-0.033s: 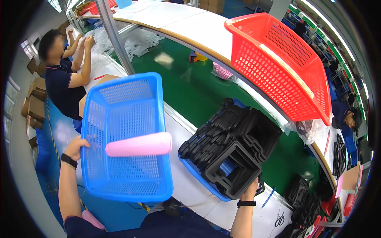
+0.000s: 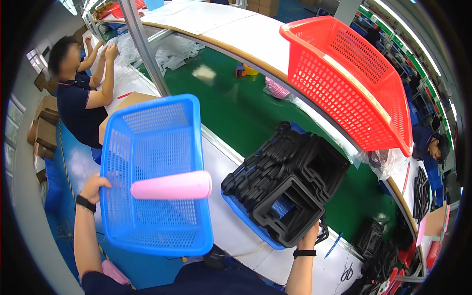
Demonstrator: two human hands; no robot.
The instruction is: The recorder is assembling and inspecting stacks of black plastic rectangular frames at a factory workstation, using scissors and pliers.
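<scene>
My left hand (image 2: 93, 189) grips the left rim of a blue plastic basket (image 2: 206, 223), held up and tilted before me. A pink tapered piece (image 2: 172, 186) lies across it, its wide end over the right rim; its exact kind I cannot tell. To the right, a second blue basket (image 2: 238, 214) is heaped with stacked black frames (image 2: 285, 179), some rising above its rim. My right hand (image 2: 309, 238) is closed at the near right corner of this load, its fingers mostly hidden behind the frames.
A red basket (image 2: 344, 83) stands on the white curved table (image 2: 241, 29) opposite. A metal post (image 2: 142, 46) rises at left, near a seated person (image 2: 81, 98). Scissors (image 2: 347, 272) and a blue pen (image 2: 334, 245) lie at right, near more black frames (image 2: 371, 236).
The blue basket in my left hand has sunk slightly, and the pink piece has dropped a little with it. My right hand and the black frames stay put.
</scene>
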